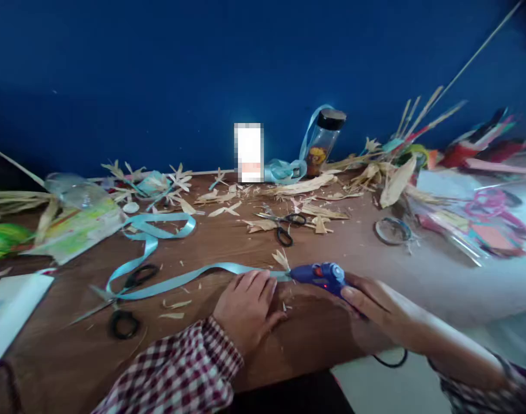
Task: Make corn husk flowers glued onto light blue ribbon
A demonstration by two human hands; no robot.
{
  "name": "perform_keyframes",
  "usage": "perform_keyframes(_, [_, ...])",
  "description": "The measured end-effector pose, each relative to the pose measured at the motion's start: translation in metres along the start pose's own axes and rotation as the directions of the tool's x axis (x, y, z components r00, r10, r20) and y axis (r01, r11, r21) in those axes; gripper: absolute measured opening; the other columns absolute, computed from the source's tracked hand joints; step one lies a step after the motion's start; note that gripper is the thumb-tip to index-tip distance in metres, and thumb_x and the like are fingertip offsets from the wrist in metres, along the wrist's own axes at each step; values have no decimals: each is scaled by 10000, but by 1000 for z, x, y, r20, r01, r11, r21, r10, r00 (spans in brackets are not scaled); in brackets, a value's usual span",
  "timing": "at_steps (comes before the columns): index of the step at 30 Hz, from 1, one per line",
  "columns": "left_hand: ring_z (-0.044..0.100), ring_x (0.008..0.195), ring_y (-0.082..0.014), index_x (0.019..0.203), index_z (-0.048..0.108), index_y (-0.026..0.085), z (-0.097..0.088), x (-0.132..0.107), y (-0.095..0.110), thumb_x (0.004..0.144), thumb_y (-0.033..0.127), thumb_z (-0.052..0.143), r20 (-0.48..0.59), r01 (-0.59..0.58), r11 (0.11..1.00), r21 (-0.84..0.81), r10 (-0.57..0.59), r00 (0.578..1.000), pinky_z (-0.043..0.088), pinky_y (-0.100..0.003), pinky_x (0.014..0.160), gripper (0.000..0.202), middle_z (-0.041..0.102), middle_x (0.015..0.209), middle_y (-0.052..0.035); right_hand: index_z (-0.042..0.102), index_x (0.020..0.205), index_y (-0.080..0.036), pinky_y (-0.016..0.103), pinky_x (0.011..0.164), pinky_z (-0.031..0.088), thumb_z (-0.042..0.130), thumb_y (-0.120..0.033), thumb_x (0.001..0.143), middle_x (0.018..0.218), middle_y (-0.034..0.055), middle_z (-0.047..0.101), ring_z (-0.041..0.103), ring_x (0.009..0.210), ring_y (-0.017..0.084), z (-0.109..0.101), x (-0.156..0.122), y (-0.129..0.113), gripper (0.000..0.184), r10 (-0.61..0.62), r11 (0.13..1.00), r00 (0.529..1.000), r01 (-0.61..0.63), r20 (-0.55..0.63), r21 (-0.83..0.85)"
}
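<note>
While right hand [382, 306] clamps glue gun [310, 275], some fingers hide | left hand [249, 309] covers ribbon [180, 280], finger grip unclear

A tilted, black-lidded jar [326, 141] before a blue wall [159, 69]
Yellowish contents [317, 155] sit low in the jar. Left of it glows a pixelated white rectangle [249, 149]; nearer than it lie black-handled scissors [280, 219]; right and nearer, a translucent ring [380, 234]; far left, a green-and-yellow striped round object [6, 240].

Left hand [248, 307] palm-down, pointing 1 o'clock; right hand [377, 305] curled in grip, forearm [455, 345] from 4 o'clock.
</note>
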State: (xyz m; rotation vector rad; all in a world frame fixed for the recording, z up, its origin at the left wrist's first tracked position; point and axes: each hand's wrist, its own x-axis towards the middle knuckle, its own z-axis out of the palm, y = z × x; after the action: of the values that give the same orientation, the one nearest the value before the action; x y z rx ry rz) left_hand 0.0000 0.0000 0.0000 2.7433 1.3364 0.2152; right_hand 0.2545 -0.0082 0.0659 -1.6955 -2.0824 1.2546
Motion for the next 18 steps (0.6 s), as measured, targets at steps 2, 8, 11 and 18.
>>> perform_keyframes(2, [496, 1102, -294, 1195, 525, 123, 1, -1, 0, 838, 512, 480, -10, 2, 1000, 1, -2, 1000, 422, -440, 902, 531, 584, 1198, -119, 506, 1173, -186, 323, 680, 473, 328, -465, 929, 768, 36, 617, 575, 709, 178, 0, -4, 4, 411, 8, 1000, 999, -8, -41, 1])
perform_keyframes(8, [495, 1093, -292, 1197, 519, 126, 2, -2, 0, 844, 518, 464, -39, -9, 1000, -15, 9, 999, 400, -436, 919, 530, 586, 1181, -121, 578, 912, -205, 264, 566, 462, 338, -420, 934, 636, 13, 578, 557, 591, 149, -6, -10, -5, 323, 12, 1000, 999, -12, -38, 3])
perform_keyframes(11, [490, 1096, -292, 1191, 521, 124, 2, -2, 0, 848, 519, 454, -40, -14, 1000, -23, 13, 999, 391, -434, 925, 528, 579, 1187, -122, 580, 920, -210, 253, 570, 471, 369, -417, 924, 658, 10, 601, 569, 602, 146, -3, -8, -5, 296, -14, 1000, 999, 14, -44, 1])
perform_keyframes(18, [493, 1085, -292, 1189, 521, 125, 3, -2, -1, 847, 525, 451, -60, -9, 1000, -17, 8, 998, 400, -431, 906, 530, 580, 1182, -124, 594, 998, -191, 271, 613, 498, 371, -433, 916, 714, 32, 639, 594, 651, 163, -4, -10, -1, 339, 27, 999, 997, -29, -66, -36])
